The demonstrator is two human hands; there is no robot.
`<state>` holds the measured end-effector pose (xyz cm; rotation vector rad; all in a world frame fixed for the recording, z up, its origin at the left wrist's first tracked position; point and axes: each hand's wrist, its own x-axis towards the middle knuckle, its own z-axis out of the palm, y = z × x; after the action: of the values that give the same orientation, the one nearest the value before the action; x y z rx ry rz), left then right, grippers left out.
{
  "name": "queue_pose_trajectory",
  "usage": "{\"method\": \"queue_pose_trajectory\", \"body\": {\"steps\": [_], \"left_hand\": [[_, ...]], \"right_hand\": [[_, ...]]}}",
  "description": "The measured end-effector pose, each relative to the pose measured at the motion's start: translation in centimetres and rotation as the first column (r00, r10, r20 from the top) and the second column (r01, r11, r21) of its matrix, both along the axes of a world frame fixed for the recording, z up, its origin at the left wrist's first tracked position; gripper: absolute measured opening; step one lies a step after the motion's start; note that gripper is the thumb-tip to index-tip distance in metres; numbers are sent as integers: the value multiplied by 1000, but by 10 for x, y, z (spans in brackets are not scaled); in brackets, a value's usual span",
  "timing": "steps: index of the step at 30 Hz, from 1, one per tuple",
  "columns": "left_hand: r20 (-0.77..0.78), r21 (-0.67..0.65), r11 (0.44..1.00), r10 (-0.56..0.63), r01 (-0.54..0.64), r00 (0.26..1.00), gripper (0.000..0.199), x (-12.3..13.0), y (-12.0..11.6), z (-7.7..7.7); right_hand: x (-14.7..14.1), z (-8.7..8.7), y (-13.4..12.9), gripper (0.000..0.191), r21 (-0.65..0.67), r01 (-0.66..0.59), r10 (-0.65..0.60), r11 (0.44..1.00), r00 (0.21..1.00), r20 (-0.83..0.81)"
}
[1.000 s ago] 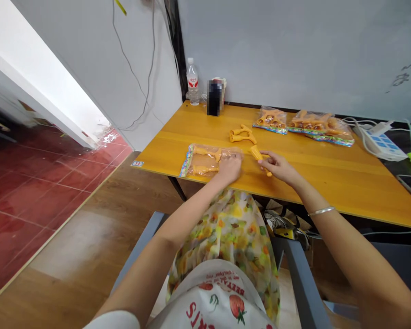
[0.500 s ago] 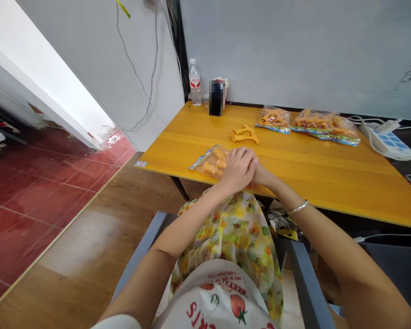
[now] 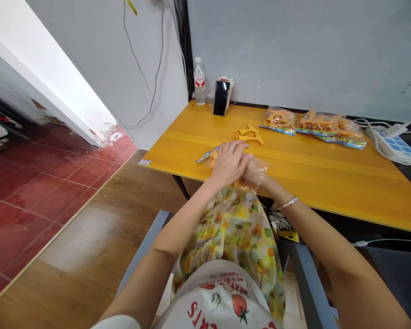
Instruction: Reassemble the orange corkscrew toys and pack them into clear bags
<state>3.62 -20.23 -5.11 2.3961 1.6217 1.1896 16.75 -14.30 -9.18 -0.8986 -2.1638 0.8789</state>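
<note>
A clear plastic bag [image 3: 258, 174] with orange plastic pieces lies at the near edge of the table under both my hands. My left hand [image 3: 229, 163] rests palm down over the bag, its fingers stretched out and hiding most of the contents. My right hand [image 3: 250, 171] is at the bag's right part, with crinkled clear film around it; its fingers are mostly hidden, so I cannot tell their grip. Just beyond my hands lies a loose orange Y-shaped piece [image 3: 258, 138] with round openings at its ends.
At the back stand a water bottle [image 3: 199, 84] and a phone [image 3: 221, 98] propped upright. More bagged orange pieces [image 3: 279, 119] lie along the wall, with another pile [image 3: 332, 126] farther right. A white power strip [image 3: 395, 144] with cables is at the table's right end.
My hands were clasped together over the bag; now they have slid slightly apart, the left lying flatter. More clear film shows around my right hand. The view has shifted slightly.
</note>
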Motion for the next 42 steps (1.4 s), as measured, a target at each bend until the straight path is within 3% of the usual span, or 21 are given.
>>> {"method": "queue_pose_trajectory", "body": {"steps": [3, 5, 7, 10, 12, 15, 18, 23, 28, 31, 33, 34, 37, 39, 42], "left_hand": [[-192, -145, 985, 64, -93, 979, 46, -33, 17, -13], [-301, -287, 946, 61, -151, 952, 48, -51, 24, -24], [-355, -328, 908, 137, -261, 925, 50, -62, 25, -34], [-400, -263, 862, 312, -434, 862, 55, -69, 21, -39], [-423, -229, 850, 353, -475, 835, 58, -67, 18, -36], [-437, -194, 895, 288, -402, 852, 62, -54, 20, -28], [-444, -231, 932, 156, -281, 882, 65, -40, 28, -24], [-427, -496, 839, -11, -225, 904, 74, -35, 39, -24], [-408, -529, 821, -22, -217, 913, 77, -45, 39, -24], [-378, -473, 853, 29, -220, 925, 75, -43, 33, -22], [-325, -393, 892, 92, -223, 941, 74, -34, 27, -19], [-288, -348, 913, 114, -215, 951, 75, -27, 24, -18], [-194, -230, 964, 89, -133, 977, 79, 3, 16, -19], [-192, -206, 972, 71, -111, 979, 84, 23, 15, -25], [-257, -262, 952, 87, -156, 963, 82, 46, 17, -40]], "right_hand": [[22, 8, 1, 29, 75, -8, 4, 997, 999, 55], [42, 16, 2, 29, 95, -55, 39, 994, 987, 156], [62, 27, 8, 30, 63, -64, 45, 996, 963, 266], [81, 45, 31, 34, 59, 93, -106, 994, 945, 310], [79, 52, 53, 34, 165, 236, -277, 958, 908, 314], [60, 50, 86, 38, 298, 345, -447, 890, 790, 420], [34, 36, 107, 51, 306, 328, -444, 894, 748, 493], [18, 18, 108, 57, 299, 247, -383, 922, 704, 598], [36, 25, 88, 51, 357, 237, -421, 904, 647, 636], [54, 33, 80, 55, 360, 341, -483, 868, 746, 459], [67, 36, 76, 59, 251, 457, -500, 853, 854, 146], [72, 37, 74, 61, 158, 498, -498, 853, 866, -38], [85, 36, 63, 62, -133, 509, -513, 851, 749, -418], [91, 34, 52, 57, -277, 481, -552, 832, 664, -505], [97, 30, 35, 51, -399, 426, -583, 812, 604, -543]]}}
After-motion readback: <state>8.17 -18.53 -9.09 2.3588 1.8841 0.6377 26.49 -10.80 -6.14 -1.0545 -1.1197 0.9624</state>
